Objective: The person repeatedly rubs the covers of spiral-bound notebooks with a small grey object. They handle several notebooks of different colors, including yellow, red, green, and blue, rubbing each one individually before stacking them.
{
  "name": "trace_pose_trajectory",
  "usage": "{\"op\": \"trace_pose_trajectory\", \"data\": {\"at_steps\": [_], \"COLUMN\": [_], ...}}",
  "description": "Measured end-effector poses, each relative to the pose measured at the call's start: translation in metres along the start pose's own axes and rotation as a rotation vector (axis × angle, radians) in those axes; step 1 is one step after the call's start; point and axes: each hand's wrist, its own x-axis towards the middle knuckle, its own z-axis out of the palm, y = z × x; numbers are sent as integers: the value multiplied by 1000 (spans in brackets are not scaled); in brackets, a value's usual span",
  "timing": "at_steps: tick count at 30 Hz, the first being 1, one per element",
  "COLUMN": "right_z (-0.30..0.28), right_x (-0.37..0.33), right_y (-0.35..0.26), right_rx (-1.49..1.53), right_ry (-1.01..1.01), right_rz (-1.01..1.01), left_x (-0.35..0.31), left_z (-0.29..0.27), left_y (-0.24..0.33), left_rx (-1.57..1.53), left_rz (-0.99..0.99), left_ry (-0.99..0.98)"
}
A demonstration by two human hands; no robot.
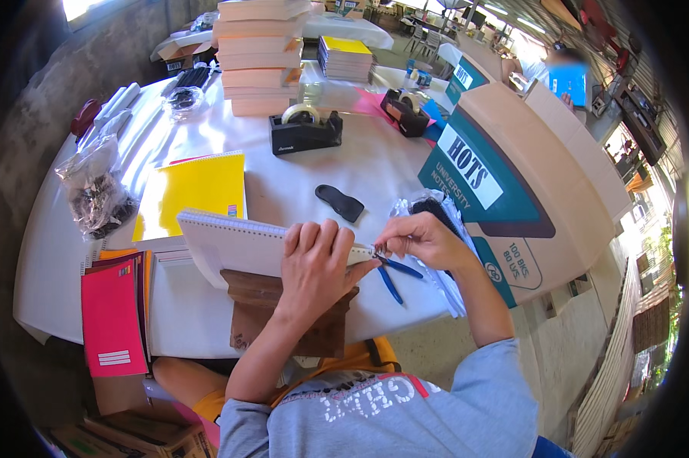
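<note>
A notebook block (234,243) with a row of punched holes along its upper edge leans on a wooden stand (264,298) at the table's near edge. My left hand (314,263) is wrapped over its right part, thumb pointing toward the right corner. At that corner my right hand (421,238) pinches the end of a small dark binding coil (379,249); the fingers partly hide it. Just below my right hand lie cutting pliers (392,284) with blue handles, spread apart on the table. Farther back rests a flat black piece (340,203), shaped like a shoe sole.
Yellow notebooks (192,195) and a red notebook (115,317) lie left. Behind stand tape dispensers (306,133) and a tall paper stack (257,61). A plastic bag of dark pieces (96,191) sits far left. A large carton (535,175) flanks the right; beyond it is another person.
</note>
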Motion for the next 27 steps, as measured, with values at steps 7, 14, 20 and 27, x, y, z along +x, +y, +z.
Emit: {"op": "trace_pose_trajectory", "data": {"at_steps": [7,14,20,27], "right_z": [15,24,5,8], "right_x": [2,-18,0,77], "right_y": [-50,-30,-27,131], "right_rx": [-50,-355,-120,-999], "right_ry": [35,203,-233,-50], "right_rz": [390,-67,215,365], "left_x": [1,-19,-16,-19], "left_z": [-15,-27,-29,-35], "left_y": [-2,-10,-13,-12], "left_rx": [60,48,25,25], "left_rz": [-35,-133,-131,-89], "left_ry": [206,202,165,142]}}
